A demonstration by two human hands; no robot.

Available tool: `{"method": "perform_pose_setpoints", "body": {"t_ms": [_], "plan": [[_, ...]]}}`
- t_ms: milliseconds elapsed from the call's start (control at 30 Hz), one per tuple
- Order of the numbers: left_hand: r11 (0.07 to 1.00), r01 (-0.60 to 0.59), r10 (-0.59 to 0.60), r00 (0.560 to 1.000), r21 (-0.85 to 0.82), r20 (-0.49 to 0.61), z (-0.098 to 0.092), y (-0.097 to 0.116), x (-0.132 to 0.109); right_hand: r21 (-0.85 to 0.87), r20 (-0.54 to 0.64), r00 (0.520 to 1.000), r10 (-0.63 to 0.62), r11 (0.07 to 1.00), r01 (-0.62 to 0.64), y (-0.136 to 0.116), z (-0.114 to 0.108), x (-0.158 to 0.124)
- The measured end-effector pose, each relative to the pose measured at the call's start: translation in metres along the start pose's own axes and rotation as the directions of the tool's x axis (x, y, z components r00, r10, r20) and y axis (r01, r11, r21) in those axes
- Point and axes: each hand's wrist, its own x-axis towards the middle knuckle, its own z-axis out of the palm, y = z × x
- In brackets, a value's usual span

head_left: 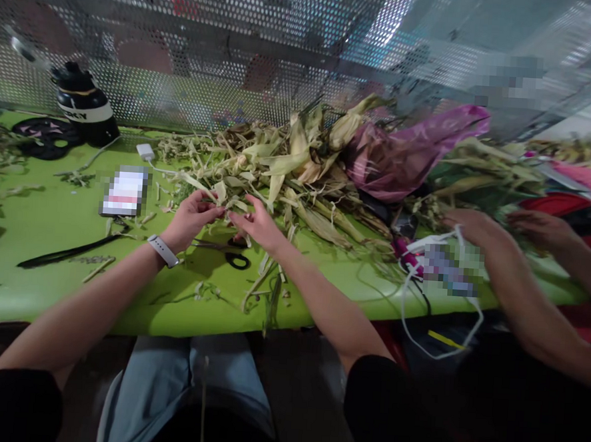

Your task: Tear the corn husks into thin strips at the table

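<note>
My left hand (191, 218) and my right hand (258, 224) meet above the green table (49, 232), fingers pinched together on a thin strip of dried corn husk (225, 210) stretched between them. A white watch band sits on my left wrist. Just beyond my hands lies a big heap of dried corn husks (289, 164). Black-handled scissors (231, 254) lie on the table under my hands.
Another person's two arms (504, 250) reach into husks at the right, by a white cable. A pink plastic bag (404, 154) lies on the pile. A black bottle (85, 105), a charger (145, 151) and a dark long tool (63, 253) are at left. A perforated metal wall stands behind.
</note>
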Motion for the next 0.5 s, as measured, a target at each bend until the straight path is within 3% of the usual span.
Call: {"method": "perform_pose_setpoints", "body": {"t_ms": [100, 167, 233, 300, 400, 500], "plan": [[1.000, -0.003, 0.002, 0.998, -0.005, -0.059, -0.001, 0.002, 0.001, -0.108, -0.031, 0.999, -0.039, 0.994, 0.035, 0.001, 0.000, -0.003], [1.000, -0.012, 0.012, 0.995, 0.004, -0.102, -0.001, 0.003, 0.000, -0.264, -0.089, 0.986, -0.139, 0.958, 0.111, -0.002, -0.001, -0.007], [1.000, -0.017, 0.019, 0.992, 0.015, -0.123, 0.000, 0.003, 0.001, -0.458, -0.085, 0.955, -0.285, 0.862, 0.216, -0.006, 0.000, -0.011], [0.999, -0.022, 0.026, 0.992, 0.029, -0.122, 0.000, 0.002, 0.001, -0.599, 0.003, 0.913, -0.408, 0.730, 0.328, -0.011, 0.001, -0.015], [0.997, -0.033, 0.040, 0.993, 0.067, -0.112, 0.000, 0.000, 0.002, -0.669, 0.137, 0.851, -0.507, 0.586, 0.457, -0.019, 0.003, -0.021], [0.977, -0.029, 0.036, 0.999, 0.213, -0.030, 0.001, 0.001, 0.000, -0.715, 0.127, 0.785, -0.606, 0.493, 0.496, -0.026, 0.003, -0.023]]}}
